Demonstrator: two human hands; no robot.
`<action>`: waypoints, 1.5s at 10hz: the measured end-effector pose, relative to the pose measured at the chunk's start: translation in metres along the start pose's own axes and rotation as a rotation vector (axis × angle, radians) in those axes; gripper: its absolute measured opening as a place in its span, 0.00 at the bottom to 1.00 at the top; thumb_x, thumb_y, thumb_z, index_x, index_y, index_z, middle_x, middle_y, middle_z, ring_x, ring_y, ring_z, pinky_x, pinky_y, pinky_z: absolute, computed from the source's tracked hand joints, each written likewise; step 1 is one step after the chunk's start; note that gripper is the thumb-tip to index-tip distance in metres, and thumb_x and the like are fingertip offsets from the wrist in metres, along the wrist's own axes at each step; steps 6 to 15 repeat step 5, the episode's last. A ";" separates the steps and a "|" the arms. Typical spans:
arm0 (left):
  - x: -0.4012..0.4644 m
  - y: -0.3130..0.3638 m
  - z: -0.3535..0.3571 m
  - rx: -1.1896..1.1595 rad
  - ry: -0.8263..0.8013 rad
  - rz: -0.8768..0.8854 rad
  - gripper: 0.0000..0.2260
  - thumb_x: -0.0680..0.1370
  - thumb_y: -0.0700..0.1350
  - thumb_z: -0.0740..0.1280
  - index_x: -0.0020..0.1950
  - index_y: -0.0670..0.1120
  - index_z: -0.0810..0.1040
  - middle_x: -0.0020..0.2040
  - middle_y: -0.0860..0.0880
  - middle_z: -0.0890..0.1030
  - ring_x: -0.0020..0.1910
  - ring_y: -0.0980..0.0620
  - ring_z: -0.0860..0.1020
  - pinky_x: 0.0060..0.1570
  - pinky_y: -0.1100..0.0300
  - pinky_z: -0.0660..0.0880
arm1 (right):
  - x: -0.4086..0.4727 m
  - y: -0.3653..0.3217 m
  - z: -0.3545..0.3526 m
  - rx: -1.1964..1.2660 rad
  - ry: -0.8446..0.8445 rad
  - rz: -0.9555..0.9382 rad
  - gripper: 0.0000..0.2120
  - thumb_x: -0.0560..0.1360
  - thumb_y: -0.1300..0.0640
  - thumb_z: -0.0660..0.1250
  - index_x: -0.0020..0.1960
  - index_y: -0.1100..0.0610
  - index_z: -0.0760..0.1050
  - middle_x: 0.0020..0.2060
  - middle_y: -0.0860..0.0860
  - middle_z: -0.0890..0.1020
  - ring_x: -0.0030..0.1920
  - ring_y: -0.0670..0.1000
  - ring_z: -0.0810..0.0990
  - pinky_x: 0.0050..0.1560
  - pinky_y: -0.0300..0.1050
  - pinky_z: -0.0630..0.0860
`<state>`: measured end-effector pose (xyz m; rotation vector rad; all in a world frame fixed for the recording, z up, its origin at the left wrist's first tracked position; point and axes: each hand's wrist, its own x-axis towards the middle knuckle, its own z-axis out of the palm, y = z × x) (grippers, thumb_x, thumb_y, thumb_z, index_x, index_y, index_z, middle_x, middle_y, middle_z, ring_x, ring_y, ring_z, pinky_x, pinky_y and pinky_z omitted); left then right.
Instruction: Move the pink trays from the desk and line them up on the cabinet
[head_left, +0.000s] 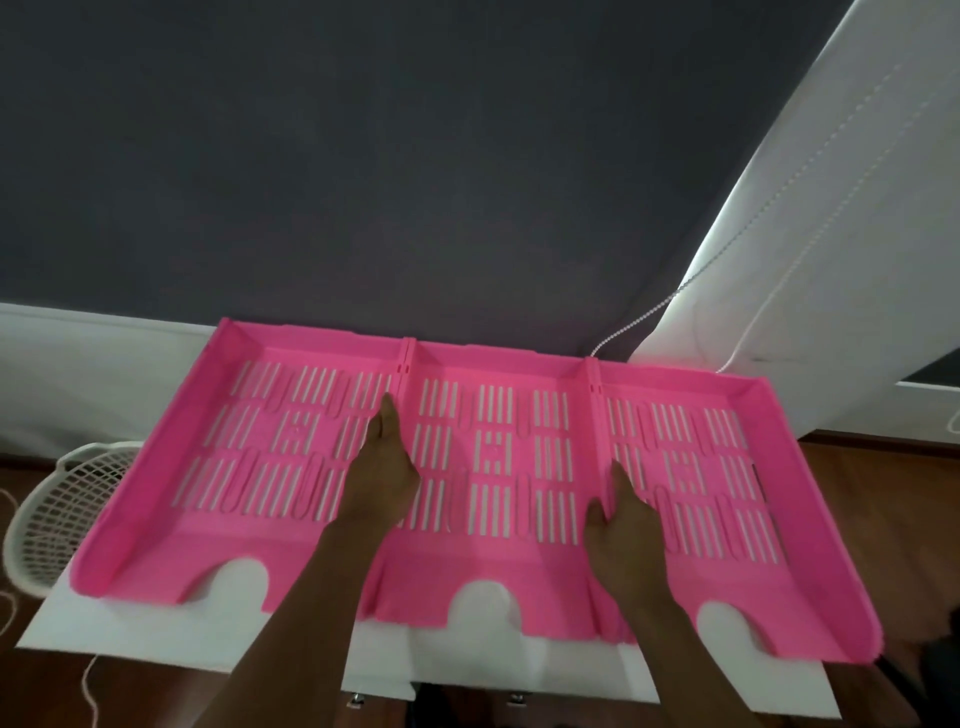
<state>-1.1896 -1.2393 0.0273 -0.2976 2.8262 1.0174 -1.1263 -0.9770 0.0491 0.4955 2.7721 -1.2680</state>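
Three pink slotted trays stand side by side on the white cabinet top, with their side walls touching: the left tray, the middle tray and the right tray. Their notched front edges face me. My left hand lies flat along the seam between the left and middle trays, fingers stretched forward. My right hand rests over the seam between the middle and right trays, thumb on the middle tray's side and fingers on the right tray's side.
A white mesh basket stands on the wooden floor to the left of the cabinet. A dark grey wall rises right behind the trays. A white blind with a bead cord hangs at the right.
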 end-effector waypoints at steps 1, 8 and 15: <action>-0.004 0.002 -0.005 -0.038 -0.008 0.034 0.33 0.81 0.38 0.57 0.80 0.45 0.41 0.79 0.39 0.58 0.44 0.53 0.79 0.42 0.60 0.77 | 0.000 0.003 -0.001 0.006 -0.018 -0.023 0.28 0.82 0.62 0.60 0.80 0.58 0.57 0.23 0.48 0.70 0.14 0.40 0.68 0.17 0.33 0.69; -0.090 0.010 -0.017 0.045 0.062 0.053 0.29 0.82 0.48 0.59 0.80 0.45 0.51 0.81 0.46 0.53 0.78 0.45 0.58 0.72 0.50 0.60 | -0.008 0.016 -0.013 0.121 -0.077 -0.110 0.31 0.81 0.51 0.60 0.80 0.56 0.55 0.74 0.55 0.71 0.65 0.54 0.79 0.69 0.51 0.71; -0.090 0.010 -0.017 0.045 0.062 0.053 0.29 0.82 0.48 0.59 0.80 0.45 0.51 0.81 0.46 0.53 0.78 0.45 0.58 0.72 0.50 0.60 | -0.008 0.016 -0.013 0.121 -0.077 -0.110 0.31 0.81 0.51 0.60 0.80 0.56 0.55 0.74 0.55 0.71 0.65 0.54 0.79 0.69 0.51 0.71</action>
